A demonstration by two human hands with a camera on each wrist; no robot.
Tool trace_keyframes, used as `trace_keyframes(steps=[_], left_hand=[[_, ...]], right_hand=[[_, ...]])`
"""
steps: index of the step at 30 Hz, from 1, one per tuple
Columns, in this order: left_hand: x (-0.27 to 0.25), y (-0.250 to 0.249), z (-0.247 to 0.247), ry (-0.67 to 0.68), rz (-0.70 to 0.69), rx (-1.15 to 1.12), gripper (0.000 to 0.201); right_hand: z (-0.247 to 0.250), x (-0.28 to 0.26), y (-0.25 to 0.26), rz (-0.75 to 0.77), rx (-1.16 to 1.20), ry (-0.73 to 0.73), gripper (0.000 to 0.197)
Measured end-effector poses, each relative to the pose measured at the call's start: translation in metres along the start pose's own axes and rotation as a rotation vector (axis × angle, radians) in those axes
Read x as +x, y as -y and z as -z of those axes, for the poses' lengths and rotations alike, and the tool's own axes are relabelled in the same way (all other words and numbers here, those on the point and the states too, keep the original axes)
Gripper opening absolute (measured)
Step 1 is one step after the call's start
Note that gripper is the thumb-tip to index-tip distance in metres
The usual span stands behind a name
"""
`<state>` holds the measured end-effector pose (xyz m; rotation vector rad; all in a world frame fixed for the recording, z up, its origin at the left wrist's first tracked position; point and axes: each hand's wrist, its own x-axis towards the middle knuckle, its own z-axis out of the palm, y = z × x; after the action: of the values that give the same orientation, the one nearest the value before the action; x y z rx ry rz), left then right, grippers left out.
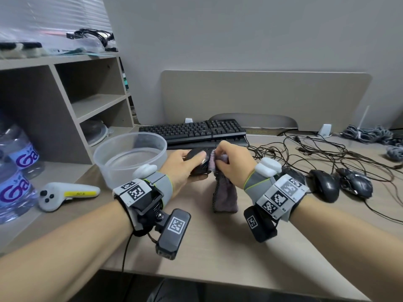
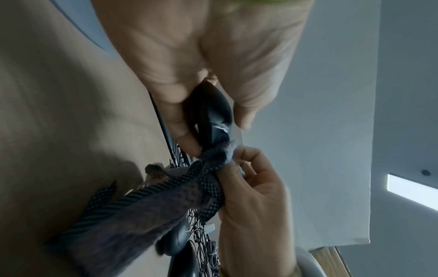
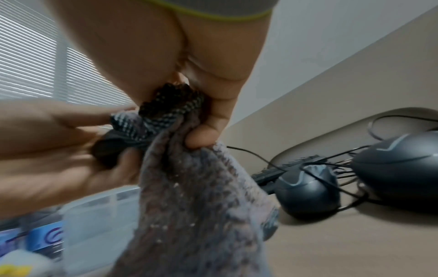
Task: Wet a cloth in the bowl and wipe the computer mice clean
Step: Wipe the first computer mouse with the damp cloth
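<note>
Left hand (image 1: pixel 180 168) grips a black mouse (image 1: pixel 197 163), right hand (image 1: pixel 234 163) pinches a grey cloth (image 1: pixel 225 192) against it, beside a clear bowl (image 1: pixel 122 168) holding water.

Left hand (image 1: pixel 182 165) grips a black mouse (image 1: pixel 197 162) above the desk (image 1: pixel 207 247), thumb across its top. Right hand (image 1: pixel 234 163) bunches the grey cloth (image 1: pixel 224 192) against the mouse's end, the rest trailing onto the desk. Clear bowl (image 1: pixel 128 158) just left; two more mice (image 1: pixel 325 185) lie to the right, among cables.
</note>
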<state>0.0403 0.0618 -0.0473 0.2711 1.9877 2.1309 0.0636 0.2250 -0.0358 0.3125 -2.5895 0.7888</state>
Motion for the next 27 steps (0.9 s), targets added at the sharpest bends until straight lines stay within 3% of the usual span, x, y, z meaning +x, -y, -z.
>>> trace_keyframes(steps=[3,8,12,15,19,22,27], left_hand=[[0.005,-0.001,-0.003,-0.044,0.040,-0.013,0.019],[0.007,0.003,-0.007,-0.057,0.066,-0.018,0.020],[0.011,0.004,-0.008,-0.069,0.102,-0.087,0.020],[0.010,0.005,-0.008,-0.080,0.116,-0.121,0.022],[0.010,0.006,-0.007,-0.081,0.107,-0.094,0.023],[0.008,0.008,-0.008,-0.100,0.117,-0.086,0.020],[0.009,0.007,-0.007,-0.106,0.111,-0.101,0.023]], right_hand=[[-0.006,-0.010,0.014,0.116,0.027,0.074,0.013],[-0.001,0.002,-0.001,-0.034,-0.019,0.025,0.010],[-0.007,-0.006,0.008,0.148,-0.054,0.106,0.010],[-0.003,-0.003,0.000,0.105,-0.079,0.080,0.014],[-0.007,-0.011,0.008,0.208,-0.057,0.131,0.013],[-0.003,-0.003,-0.001,0.106,-0.085,0.117,0.017],[-0.008,-0.011,0.011,0.203,-0.057,0.188,0.016]])
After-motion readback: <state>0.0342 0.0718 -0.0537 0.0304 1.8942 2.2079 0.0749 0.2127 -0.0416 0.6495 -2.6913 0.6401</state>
